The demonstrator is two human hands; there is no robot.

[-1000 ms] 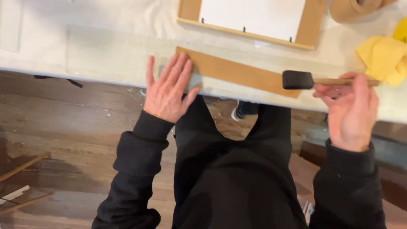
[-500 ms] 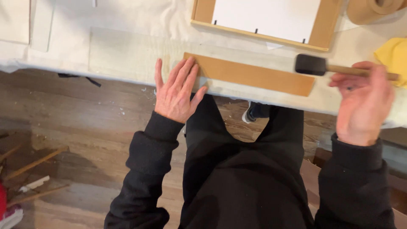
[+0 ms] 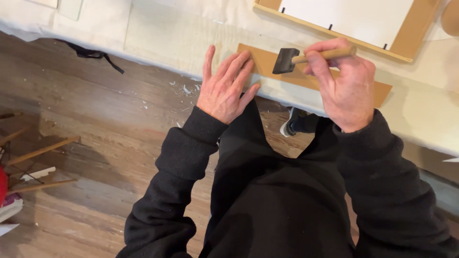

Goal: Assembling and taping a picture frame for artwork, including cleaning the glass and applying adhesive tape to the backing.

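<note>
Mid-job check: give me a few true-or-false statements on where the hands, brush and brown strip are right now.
1. The left hand lies flat on the brown strip. True.
2. The right hand holds a foam brush by its wooden handle. True.
3. The brush head is white. False: it is black.
4. The strip lies on the floor. False: it lies on the white-covered table.
5. The frame sits beyond the strip. True.

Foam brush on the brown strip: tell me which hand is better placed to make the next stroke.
Right. The right hand already grips the foam brush by its wooden handle, its black head on the brown strip. The left hand lies flat, fingers spread, pinning the strip's left end.
</note>
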